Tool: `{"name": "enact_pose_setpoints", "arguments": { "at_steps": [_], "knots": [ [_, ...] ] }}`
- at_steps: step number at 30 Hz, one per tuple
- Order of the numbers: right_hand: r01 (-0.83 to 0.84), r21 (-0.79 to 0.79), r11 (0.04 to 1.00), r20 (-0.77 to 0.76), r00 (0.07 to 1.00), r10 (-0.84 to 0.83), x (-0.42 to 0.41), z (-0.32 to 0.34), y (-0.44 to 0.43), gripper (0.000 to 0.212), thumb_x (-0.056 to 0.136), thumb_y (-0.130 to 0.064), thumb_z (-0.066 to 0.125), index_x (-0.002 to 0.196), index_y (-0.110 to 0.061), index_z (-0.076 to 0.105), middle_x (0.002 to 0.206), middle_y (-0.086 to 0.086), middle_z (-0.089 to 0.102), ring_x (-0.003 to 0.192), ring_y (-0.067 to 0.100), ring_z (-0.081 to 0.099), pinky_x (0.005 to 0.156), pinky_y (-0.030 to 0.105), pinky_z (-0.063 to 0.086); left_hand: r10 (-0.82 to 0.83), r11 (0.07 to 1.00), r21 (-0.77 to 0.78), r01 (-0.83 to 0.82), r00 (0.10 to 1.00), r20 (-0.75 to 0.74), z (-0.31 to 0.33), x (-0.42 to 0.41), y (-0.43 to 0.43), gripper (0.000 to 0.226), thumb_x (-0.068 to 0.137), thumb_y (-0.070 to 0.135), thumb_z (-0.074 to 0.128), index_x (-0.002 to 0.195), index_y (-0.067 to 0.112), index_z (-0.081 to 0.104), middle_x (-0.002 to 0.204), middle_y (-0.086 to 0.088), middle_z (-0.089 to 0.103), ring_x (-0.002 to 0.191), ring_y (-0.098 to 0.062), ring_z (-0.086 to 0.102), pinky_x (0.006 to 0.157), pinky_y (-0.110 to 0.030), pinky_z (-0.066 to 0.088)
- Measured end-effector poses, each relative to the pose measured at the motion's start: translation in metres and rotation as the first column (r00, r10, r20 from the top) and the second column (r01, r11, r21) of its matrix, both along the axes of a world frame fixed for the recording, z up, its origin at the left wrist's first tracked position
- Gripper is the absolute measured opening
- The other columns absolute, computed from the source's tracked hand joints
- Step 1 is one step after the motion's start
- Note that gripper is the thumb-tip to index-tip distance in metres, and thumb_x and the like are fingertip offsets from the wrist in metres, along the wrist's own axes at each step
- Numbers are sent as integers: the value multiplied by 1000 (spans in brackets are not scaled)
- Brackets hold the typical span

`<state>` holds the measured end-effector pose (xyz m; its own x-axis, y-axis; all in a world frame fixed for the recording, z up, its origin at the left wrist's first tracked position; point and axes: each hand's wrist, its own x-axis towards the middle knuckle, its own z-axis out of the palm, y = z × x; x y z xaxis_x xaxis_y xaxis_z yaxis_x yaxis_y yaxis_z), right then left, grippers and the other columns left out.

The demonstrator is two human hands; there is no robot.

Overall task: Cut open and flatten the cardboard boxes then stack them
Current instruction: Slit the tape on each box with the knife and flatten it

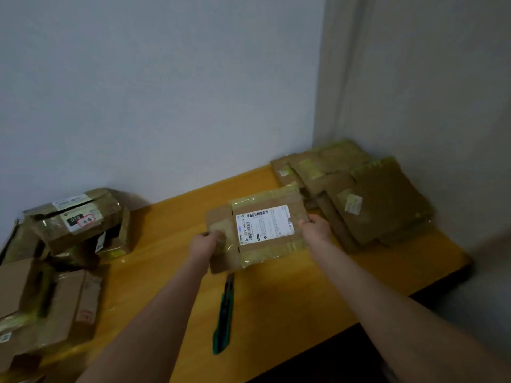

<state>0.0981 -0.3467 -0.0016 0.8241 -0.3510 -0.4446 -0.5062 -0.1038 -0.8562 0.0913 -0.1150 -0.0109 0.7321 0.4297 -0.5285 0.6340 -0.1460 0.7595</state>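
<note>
- One yellow wooden tabletop (pixel 276 294) fills a corner of pale walls (pixel 166 92), with bare surface open at its middle and along its near edge.
- Many taped brown cardboard boxes (pixel 55 244), not yet flattened, crowd its left end.
- A stack of flattened brown cardboard sheets (pixel 381 205) lies in the far right corner.
- A flattened brown box with a white barcode label (pixel 262 228) is between the piles. The left hand (pixel 206 243) grips its left flap and the right hand (pixel 315 226) pinches its right edge.
- A green utility knife (pixel 224 316) lies untouched, its tip by the box's near edge.
</note>
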Motion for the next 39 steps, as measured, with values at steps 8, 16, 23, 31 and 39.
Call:
{"name": "enact_pose_setpoints", "arguments": {
  "at_steps": [8,16,23,31,39],
  "knots": [
    [-42,-239,970,74,995,61,87,23,-92,31,98,-16,48,128,-13,55,123,7,61,107,28,59,87,38,49,-42,992,-117,52,996,84,13,68,-88,28,93,14,60,120,5,55,102,-11,60,82,-20,55,70,-32,47],
    [-197,-719,667,-49,971,235,188,25,-165,61,94,-28,54,149,-22,28,151,11,32,138,33,29,111,42,29,-4,984,-177,38,982,187,6,196,-175,18,94,13,60,110,8,55,117,-16,60,95,-27,57,75,-37,49],
    [-477,-787,390,-287,844,453,228,-3,-183,62,99,-46,38,152,-26,15,159,5,13,146,33,6,117,47,19,23,988,-156,-3,992,126,-11,271,-245,37,95,15,59,130,8,52,127,-15,57,109,-31,55,92,-41,49],
    [-622,-729,286,-427,740,520,243,-33,-189,59,98,-44,40,150,-24,21,158,10,13,146,37,-3,119,52,9,-328,935,127,331,944,-45,-29,276,-274,37,95,10,54,131,-1,49,133,-20,53,123,-35,51,102,-44,45],
    [-589,-771,243,-318,686,655,219,-23,-139,63,92,-29,55,148,-21,27,156,11,15,146,36,2,119,48,11,-459,568,658,494,854,-246,-18,200,-229,63,97,16,52,152,13,21,159,-10,14,142,-30,27,108,-41,38]
  ]
}}
